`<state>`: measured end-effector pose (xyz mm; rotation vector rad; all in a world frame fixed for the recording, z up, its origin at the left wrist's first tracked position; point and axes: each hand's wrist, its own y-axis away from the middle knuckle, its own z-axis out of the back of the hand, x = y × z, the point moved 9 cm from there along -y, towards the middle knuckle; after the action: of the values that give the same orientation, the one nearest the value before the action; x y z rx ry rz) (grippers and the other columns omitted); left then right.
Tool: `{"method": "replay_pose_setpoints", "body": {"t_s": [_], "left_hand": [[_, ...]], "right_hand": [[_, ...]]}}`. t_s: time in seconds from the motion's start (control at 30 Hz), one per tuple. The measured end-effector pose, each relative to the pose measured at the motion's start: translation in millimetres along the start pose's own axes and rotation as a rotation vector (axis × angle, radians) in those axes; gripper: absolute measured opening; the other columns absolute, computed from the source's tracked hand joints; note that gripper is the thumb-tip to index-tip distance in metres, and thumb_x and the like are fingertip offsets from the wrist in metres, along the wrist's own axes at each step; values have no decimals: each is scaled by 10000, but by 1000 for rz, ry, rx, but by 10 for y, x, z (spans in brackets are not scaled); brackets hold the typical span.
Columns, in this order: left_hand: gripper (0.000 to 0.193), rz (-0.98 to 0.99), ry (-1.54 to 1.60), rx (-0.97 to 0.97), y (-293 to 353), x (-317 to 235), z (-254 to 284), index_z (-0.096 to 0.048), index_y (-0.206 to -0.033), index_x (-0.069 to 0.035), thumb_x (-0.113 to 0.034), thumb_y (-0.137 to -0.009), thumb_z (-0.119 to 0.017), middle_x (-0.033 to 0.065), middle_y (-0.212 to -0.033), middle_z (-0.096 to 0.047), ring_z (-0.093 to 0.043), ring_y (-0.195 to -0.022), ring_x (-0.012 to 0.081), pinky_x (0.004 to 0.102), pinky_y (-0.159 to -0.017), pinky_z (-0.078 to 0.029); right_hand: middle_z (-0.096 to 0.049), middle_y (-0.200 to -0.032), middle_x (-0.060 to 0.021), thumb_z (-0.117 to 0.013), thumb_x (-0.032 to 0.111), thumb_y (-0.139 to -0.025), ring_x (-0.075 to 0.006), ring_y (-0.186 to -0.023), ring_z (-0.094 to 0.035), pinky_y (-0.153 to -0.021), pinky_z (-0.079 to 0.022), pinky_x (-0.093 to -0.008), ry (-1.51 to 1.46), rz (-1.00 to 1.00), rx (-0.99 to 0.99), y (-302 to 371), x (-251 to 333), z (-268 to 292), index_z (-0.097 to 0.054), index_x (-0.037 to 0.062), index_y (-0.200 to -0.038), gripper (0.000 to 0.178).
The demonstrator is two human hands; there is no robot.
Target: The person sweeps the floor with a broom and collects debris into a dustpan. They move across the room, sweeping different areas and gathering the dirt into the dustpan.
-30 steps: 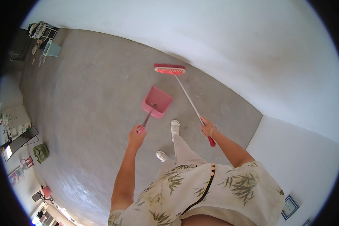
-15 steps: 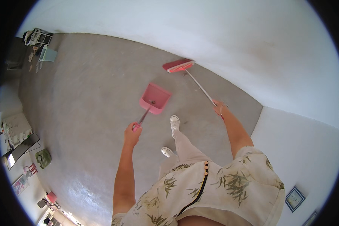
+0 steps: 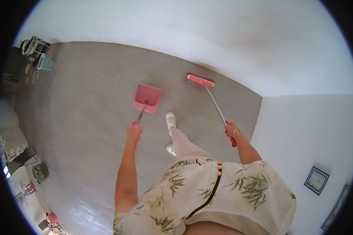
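My left hand is wrapped round the handle of a pink long-handled dustpan. A small dark clump of debris lies inside the pan. Out to the right, my right hand grips the pale stick of a broom, whose red handle end sticks out below the fingers. The broom's red and white head is on the grey floor, a little out from the wall and apart from the dustpan. A few fine bits show on the floor beside its bristles.
A white wall runs along the far side and meets another at the right corner. Far left stand a rack and a pale blue bin. A green container sits at lower left. My white shoe is between the tools.
The broom head has come away from the wall and turned, shifting right and nearer in view. The dustpan has moved slightly left. Both hands keep their grip.
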<state>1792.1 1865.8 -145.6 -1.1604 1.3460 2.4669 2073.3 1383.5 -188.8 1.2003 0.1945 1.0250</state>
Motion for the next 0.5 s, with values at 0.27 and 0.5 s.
{"method": "replay_pose_setpoints", "body": {"t_s": [0.27, 0.5], "left_hand": [[414, -105, 76, -143, 930, 626, 213, -510, -1158, -63, -126, -749, -527, 32, -625, -534, -423, -413, 81, 226, -369, -348], [427, 4, 130, -111, 1355, 690, -215, -508, -1166, -55, -112, -742, -508, 34, -630, -529, -409, -409, 75, 224, -364, -342]], "right_hand": [[-458, -544, -53, -467, 98, -819, -172, -427, -461, -360, -387, -299, -286, 56, -13, -1044, -199, 286, -463, 27, -859, 82], [-479, -602, -83, -487, 126, -788, -210, -481, -486, -438, -423, -314, 876, 409, 110, -1693, 605, -593, -497, 29, -836, 109]]}}
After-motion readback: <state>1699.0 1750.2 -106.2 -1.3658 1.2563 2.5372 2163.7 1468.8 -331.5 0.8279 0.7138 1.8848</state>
